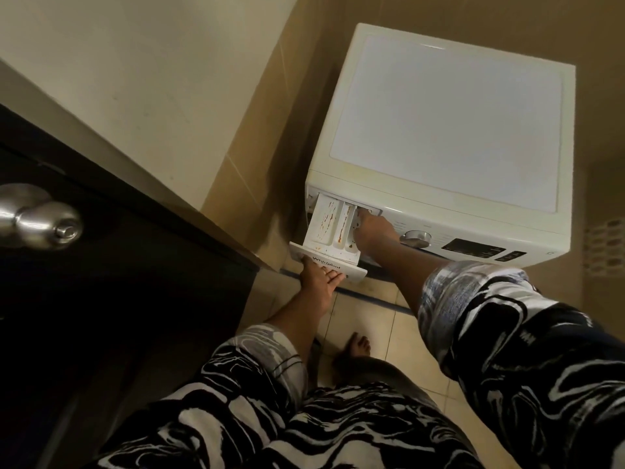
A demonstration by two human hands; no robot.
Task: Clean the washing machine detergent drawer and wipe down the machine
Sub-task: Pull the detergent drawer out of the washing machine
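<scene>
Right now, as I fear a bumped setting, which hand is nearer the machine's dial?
Right. The right hand is in the drawer beside the dial; the left hand holds the drawer front, farther off.

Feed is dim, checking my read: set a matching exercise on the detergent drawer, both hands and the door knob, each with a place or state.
1 detergent drawer
2 left hand
3 right hand
4 door knob

A reaches into the compartment nearest the dial
B silver, on the dark door
C pulled out, orange-brown stains
D holds the drawer's front panel

Pairs: 1-C; 2-D; 3-A; 4-B
</scene>
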